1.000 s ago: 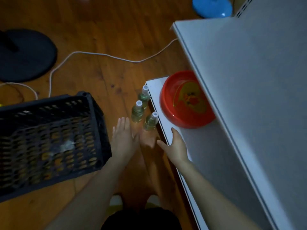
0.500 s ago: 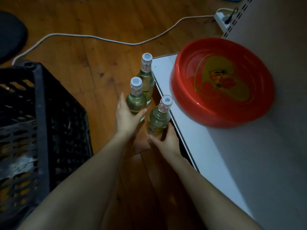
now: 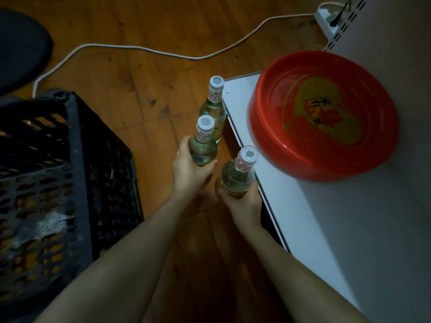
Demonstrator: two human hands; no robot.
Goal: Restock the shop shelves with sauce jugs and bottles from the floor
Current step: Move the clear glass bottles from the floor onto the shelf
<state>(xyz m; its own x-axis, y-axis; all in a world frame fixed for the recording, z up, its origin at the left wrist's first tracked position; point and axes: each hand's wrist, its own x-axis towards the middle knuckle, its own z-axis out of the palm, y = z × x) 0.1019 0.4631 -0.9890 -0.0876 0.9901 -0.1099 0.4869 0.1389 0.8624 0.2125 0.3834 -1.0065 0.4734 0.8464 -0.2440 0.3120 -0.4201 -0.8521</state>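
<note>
Three clear glass bottles with white caps and pale liquid stand close together on the wooden floor beside the white bottom shelf [image 3: 291, 206]. My left hand [image 3: 189, 169] is wrapped around the middle bottle [image 3: 203, 145]. My right hand [image 3: 242, 203] grips the near bottle [image 3: 238, 173], which leans against the shelf edge. The far bottle [image 3: 213, 106] stands untouched, upright, right at the shelf's corner.
A red round tray [image 3: 263, 145] with a yellow heart lies on the shelf. A black plastic crate [image 3: 77, 141] sits on the floor to the left. A white cable [image 3: 144, 48] runs across the floor to a power strip [image 3: 326, 19]. A dark round base [image 3: 21, 50] is far left.
My head and both hands came down toward the bottles. The hands, first open in front of them, now close around one bottle each.
</note>
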